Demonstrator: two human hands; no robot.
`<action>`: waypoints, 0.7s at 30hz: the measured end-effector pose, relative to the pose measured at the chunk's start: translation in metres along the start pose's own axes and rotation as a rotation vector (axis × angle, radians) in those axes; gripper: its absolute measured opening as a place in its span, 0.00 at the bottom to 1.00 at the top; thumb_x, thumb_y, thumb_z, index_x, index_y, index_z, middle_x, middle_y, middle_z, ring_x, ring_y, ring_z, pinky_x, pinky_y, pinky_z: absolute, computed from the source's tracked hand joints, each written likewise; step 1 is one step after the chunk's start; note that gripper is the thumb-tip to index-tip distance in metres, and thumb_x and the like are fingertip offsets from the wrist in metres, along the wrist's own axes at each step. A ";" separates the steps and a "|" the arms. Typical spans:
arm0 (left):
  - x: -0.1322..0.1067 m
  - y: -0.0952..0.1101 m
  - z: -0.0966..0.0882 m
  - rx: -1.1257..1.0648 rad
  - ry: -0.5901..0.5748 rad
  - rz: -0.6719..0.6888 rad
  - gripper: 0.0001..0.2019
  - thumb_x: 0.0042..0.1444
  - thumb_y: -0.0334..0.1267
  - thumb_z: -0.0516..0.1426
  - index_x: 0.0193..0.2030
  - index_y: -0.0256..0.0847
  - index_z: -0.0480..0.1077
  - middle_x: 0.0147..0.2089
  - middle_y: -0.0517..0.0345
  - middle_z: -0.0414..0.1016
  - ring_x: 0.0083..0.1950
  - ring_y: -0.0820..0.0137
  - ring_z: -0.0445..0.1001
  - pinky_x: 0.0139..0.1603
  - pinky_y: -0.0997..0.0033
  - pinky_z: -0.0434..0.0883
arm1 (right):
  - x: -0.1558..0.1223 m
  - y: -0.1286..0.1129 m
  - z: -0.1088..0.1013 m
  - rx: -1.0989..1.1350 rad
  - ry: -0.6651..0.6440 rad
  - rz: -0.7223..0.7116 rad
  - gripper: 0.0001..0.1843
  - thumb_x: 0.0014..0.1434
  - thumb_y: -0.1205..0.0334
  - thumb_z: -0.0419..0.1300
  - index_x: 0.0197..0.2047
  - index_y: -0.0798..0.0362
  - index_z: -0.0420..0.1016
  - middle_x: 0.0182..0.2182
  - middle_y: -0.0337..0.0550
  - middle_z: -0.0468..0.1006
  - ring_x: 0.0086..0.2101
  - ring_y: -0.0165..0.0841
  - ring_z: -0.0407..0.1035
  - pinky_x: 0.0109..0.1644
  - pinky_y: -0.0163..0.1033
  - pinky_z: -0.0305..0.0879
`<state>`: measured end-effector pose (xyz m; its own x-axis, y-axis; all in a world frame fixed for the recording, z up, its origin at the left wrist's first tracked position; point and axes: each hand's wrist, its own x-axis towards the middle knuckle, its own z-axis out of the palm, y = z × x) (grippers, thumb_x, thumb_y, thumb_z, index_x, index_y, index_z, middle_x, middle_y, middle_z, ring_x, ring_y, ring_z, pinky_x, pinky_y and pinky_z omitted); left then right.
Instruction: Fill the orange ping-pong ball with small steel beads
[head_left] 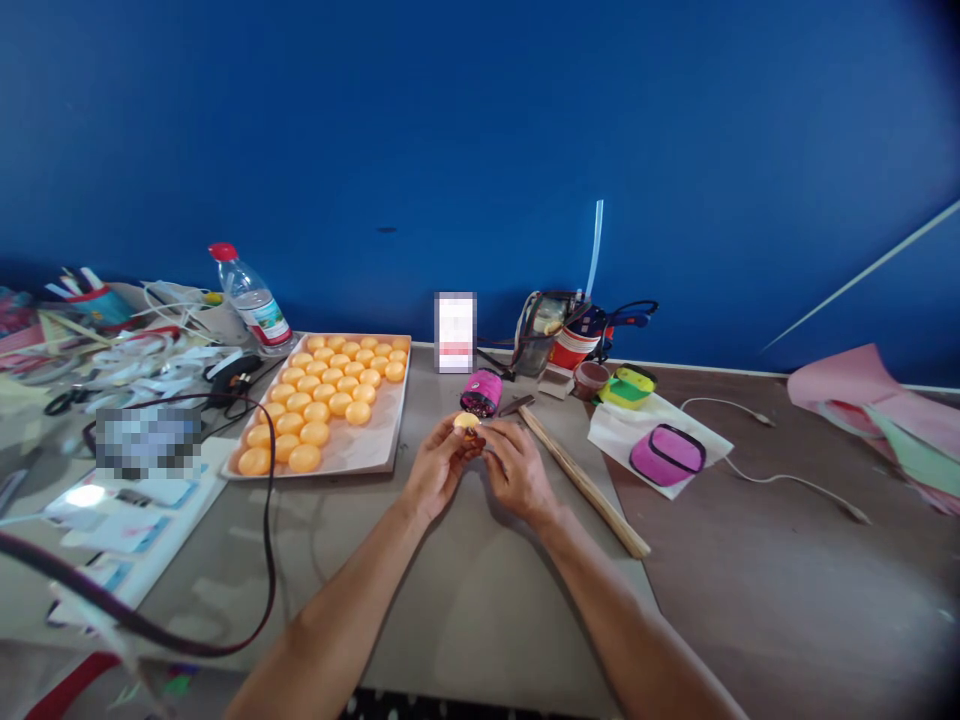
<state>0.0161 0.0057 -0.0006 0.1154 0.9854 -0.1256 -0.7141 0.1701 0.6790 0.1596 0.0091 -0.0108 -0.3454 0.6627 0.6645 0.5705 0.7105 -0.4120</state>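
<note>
A cluttered table (465, 580) is set against a blue wall (450, 120). On it a white tray (375, 455) is filled with rows of orange balls (330, 390), with only its near right part left bare, so the work is judged well advanced though not finished. A single ball (466, 421), smooth, glossy and yellow-orange, is held just above the table in front of a pink container (481, 392). The fingers of the left hand (435, 470) are curled round it, and those of the right hand (517, 470) are pinched against its side.
</note>
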 end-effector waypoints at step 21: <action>0.000 0.001 0.001 0.038 0.093 0.050 0.14 0.45 0.36 0.65 0.40 0.38 0.72 0.36 0.58 0.77 0.34 0.75 0.74 0.39 0.74 0.69 | 0.002 -0.009 0.005 -0.182 -0.065 0.026 0.25 0.57 0.73 0.49 0.57 0.50 0.67 0.47 0.49 0.72 0.43 0.39 0.64 0.45 0.45 0.60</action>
<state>0.0161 0.0060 0.0003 0.0144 0.9877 -0.1557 -0.6905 0.1224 0.7129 0.1499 0.0047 -0.0092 -0.3731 0.6980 0.6112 0.7027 0.6428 -0.3051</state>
